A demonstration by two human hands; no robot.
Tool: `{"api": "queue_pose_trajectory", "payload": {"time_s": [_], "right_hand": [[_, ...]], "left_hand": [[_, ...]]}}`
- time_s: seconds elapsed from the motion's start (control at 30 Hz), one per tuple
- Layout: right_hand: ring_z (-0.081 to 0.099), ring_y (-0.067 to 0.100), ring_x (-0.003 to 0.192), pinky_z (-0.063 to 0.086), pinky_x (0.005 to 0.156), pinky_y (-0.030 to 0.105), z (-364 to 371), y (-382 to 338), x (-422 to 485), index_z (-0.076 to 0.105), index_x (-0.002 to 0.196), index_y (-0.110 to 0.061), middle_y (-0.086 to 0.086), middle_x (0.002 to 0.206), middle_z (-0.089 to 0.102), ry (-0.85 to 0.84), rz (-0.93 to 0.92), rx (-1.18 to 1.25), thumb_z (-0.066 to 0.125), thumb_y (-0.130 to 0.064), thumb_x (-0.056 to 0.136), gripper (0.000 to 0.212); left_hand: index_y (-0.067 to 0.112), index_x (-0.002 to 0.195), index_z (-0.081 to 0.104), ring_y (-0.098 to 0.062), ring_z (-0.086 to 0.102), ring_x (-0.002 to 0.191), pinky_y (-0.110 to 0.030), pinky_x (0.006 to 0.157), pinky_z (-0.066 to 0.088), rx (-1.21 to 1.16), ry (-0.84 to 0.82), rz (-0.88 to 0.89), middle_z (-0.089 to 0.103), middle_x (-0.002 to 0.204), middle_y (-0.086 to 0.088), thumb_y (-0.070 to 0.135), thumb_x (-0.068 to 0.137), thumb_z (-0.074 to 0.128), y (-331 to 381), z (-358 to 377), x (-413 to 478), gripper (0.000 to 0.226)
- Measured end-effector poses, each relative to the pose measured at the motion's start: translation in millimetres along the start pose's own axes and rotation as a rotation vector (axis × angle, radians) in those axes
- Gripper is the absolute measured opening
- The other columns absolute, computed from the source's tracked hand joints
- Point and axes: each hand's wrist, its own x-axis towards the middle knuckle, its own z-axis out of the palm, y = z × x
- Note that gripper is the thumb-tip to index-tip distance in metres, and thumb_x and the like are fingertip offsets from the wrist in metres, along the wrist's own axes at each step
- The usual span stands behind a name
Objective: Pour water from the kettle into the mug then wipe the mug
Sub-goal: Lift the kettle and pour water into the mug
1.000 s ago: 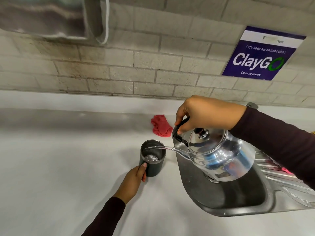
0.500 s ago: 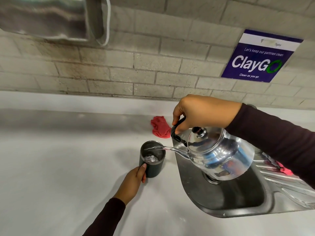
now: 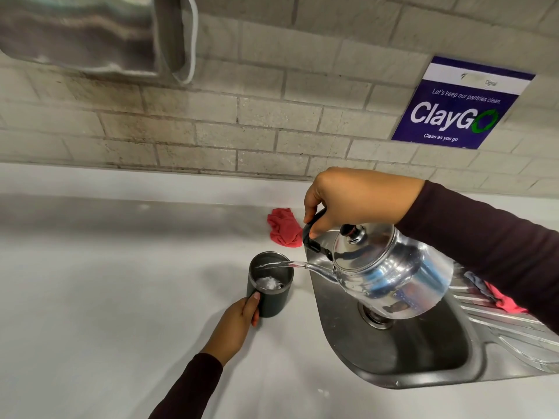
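Observation:
A dark grey mug (image 3: 273,303) stands upright on the white counter, just left of the sink. My left hand (image 3: 234,325) grips its near side. A shiny steel kettle (image 3: 393,273) hangs tilted over the sink, spout toward the mug. My right hand (image 3: 357,198) is closed on its black handle. A thin stream of water (image 3: 290,264) runs from the spout into the mug, where water froths at the bottom. A red cloth (image 3: 284,226) lies crumpled on the counter behind the mug.
The steel sink (image 3: 402,358) and its ribbed drainboard fill the right side. Another red cloth (image 3: 502,300) lies on the drainboard, partly hidden by my sleeve. A brick wall with a purple sign (image 3: 456,107) backs the counter. A metal dispenser (image 3: 90,31) hangs top left.
The kettle has tipped a little further and risen slightly while the water keeps running into the mug. My left hand and the mug have stayed put.

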Motion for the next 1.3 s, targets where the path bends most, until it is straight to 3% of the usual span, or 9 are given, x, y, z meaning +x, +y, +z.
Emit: {"api": "queue_pose_trajectory", "payload": {"time_s": [0.27,0.4,0.53,0.67,0.8,1.0,1.13,1.23,1.3], "right_hand": [[0.052,0.004,0.044,0.043,0.049,0.023,-2,0,1,0.075,0.088,-0.022,0.001,0.079,0.072,-0.014,-0.003,-0.020,0.076,-0.039,0.072,0.023],[0.050,-0.017,0.046,0.042,0.046,0.021,-1,0,2,0.075,0.088,-0.020,0.001,0.077,0.071,-0.022,-0.007,0.013,0.077,-0.036,0.072,0.022],[0.052,-0.008,0.042,0.043,0.048,0.023,-2,1,4,0.075,0.087,-0.021,0.003,0.081,0.072,-0.015,-0.009,-0.005,0.077,-0.037,0.072,0.023],[0.050,-0.016,0.047,0.044,0.048,0.023,-1,2,5,0.075,0.087,-0.020,0.003,0.081,0.072,-0.002,-0.027,0.005,0.077,-0.037,0.072,0.023],[0.054,-0.002,0.046,0.040,0.045,0.022,4,5,1,0.073,0.084,-0.025,-0.009,0.060,0.061,0.035,-0.021,0.013,0.076,-0.038,0.071,0.019],[0.060,0.005,0.054,0.048,0.051,0.026,35,38,-30,0.071,0.081,-0.031,-0.013,0.055,0.059,0.166,0.094,0.208,0.079,-0.037,0.069,0.015],[0.059,0.003,0.049,0.043,0.044,0.014,71,65,-62,0.069,0.074,-0.028,-0.011,0.054,0.066,0.355,0.241,0.423,0.079,-0.038,0.065,0.017],[0.056,0.005,0.047,0.043,0.046,0.015,96,84,-79,0.064,0.062,-0.029,-0.008,0.053,0.066,0.469,0.340,0.504,0.082,-0.036,0.063,0.019],[0.058,-0.001,0.047,0.042,0.043,0.006,105,93,-84,0.061,0.060,-0.033,-0.014,0.052,0.066,0.538,0.393,0.582,0.083,-0.034,0.063,0.022]], "left_hand": [[0.027,0.050,0.040,-0.014,0.041,0.056,-0.029,0.063,0.033,0.017,0.000,0.001,0.045,0.054,0.004,0.059,0.085,0.035,-2,0,2,0.048],[0.026,0.050,0.040,-0.014,0.041,0.057,-0.029,0.063,0.033,0.018,-0.002,-0.005,0.044,0.054,0.004,0.062,0.082,0.034,-3,-1,2,0.048],[0.026,0.050,0.039,-0.014,0.041,0.056,-0.028,0.062,0.033,0.024,0.000,-0.003,0.044,0.053,0.004,0.062,0.082,0.034,-1,0,2,0.048],[0.026,0.051,0.039,-0.014,0.040,0.056,-0.029,0.062,0.033,0.028,-0.006,0.001,0.045,0.054,0.004,0.057,0.088,0.035,0,-2,1,0.049],[0.024,0.052,0.043,-0.014,0.044,0.057,-0.030,0.064,0.036,0.018,-0.029,-0.006,0.049,0.056,0.002,0.052,0.092,0.036,3,-3,0,0.049],[0.020,0.058,0.059,0.000,0.054,0.054,-0.025,0.067,0.046,-0.009,-0.104,0.002,0.066,0.057,0.008,0.042,0.095,0.041,11,-13,-2,0.047],[0.017,0.065,0.064,-0.006,0.062,0.063,-0.025,0.070,0.046,-0.015,-0.008,0.024,0.071,0.066,0.003,0.043,0.094,0.042,8,-18,-1,0.045],[0.013,0.071,0.066,-0.024,0.067,0.076,-0.038,0.079,0.050,-0.036,0.090,0.006,0.071,0.072,-0.006,0.038,0.094,0.044,1,-29,1,0.040],[0.012,0.068,0.064,-0.020,0.065,0.070,-0.039,0.076,0.050,-0.034,0.129,0.015,0.068,0.068,-0.004,0.028,0.095,0.046,1,-36,1,0.036]]}}
